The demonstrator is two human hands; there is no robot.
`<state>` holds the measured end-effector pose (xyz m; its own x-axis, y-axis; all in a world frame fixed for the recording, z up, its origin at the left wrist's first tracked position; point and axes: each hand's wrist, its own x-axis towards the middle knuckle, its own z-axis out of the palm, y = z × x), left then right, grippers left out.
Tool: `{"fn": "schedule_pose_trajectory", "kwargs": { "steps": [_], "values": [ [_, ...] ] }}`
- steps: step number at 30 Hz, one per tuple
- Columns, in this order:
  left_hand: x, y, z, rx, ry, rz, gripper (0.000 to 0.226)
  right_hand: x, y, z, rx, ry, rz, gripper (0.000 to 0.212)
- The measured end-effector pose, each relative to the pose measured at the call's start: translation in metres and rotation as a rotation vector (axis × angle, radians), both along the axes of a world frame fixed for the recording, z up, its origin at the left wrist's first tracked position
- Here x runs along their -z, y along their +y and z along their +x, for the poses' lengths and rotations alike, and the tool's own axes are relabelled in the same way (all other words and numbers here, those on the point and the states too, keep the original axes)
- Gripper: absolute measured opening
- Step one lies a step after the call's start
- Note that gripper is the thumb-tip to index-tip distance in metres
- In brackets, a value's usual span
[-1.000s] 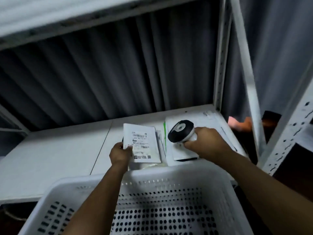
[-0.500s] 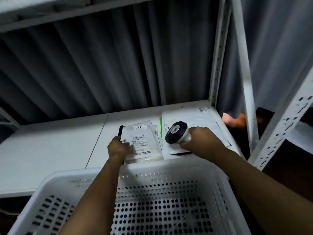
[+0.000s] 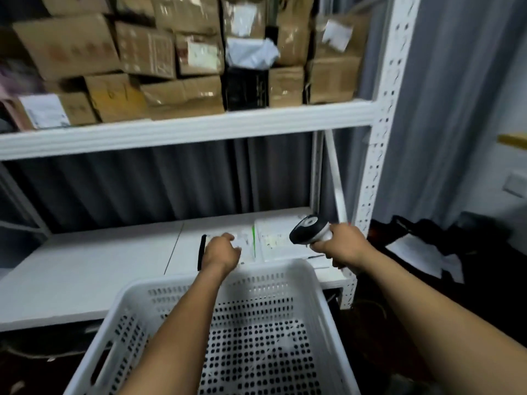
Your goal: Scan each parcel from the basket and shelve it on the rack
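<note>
Beyond the one basket [image 3: 271, 271], two parcels [image 3: 275, 241] lie on the rack shelf [image 3: 99, 266]. Left hand [image 3: 222, 252] rests on one parcel [image 3: 245, 246], grip untellable in the blur; right hand [image 3: 343, 246] clasps the single scanner [image 3: 309, 230]. Earlier that parcel was lifted.

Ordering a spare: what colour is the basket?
The basket is white, perforated all over; the head view shows it.

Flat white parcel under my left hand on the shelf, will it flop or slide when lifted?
Probably floppy: the flat white parcel lies thin as a soft mailer. Likely light, being so thin under the left hand. May slide on the smooth white shelf.
</note>
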<state>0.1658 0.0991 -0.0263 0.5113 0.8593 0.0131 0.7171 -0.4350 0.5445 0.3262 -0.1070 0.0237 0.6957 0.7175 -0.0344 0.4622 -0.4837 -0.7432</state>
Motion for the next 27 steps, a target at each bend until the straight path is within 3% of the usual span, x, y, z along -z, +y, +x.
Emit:
{"fn": "schedule_pose_trajectory", "kwargs": {
  "steps": [5, 13, 16, 19, 22, 27],
  "values": [
    [-0.058, -0.069, -0.016, 0.084, 0.074, 0.105, 0.045, -0.059, -0.062, -0.033, 0.053, 0.046, 0.102, 0.011],
    [-0.167, -0.172, 0.005, 0.296, 0.004, 0.299, 0.046, -0.147, -0.17, -0.039, 0.168, -0.133, 0.091, 0.019],
    [-0.19, -0.202, 0.022, 0.345, 0.007, 0.334, 0.047, -0.163, -0.209, -0.031, 0.225, -0.114, 0.138, 0.022],
    [-0.204, -0.23, 0.045, 0.411, -0.002, 0.365, 0.043, -0.178, -0.246, -0.019, 0.255, -0.077, 0.177, 0.012],
    [-0.214, -0.257, 0.074, 0.505, -0.001, 0.387, 0.043, -0.187, -0.284, 0.004, 0.281, -0.058, 0.22, 0.029],
    [-0.224, -0.304, 0.127, 0.646, -0.007, 0.436, 0.049, -0.198, -0.341, 0.038, 0.395, -0.182, 0.201, 0.01]
  ]
}}
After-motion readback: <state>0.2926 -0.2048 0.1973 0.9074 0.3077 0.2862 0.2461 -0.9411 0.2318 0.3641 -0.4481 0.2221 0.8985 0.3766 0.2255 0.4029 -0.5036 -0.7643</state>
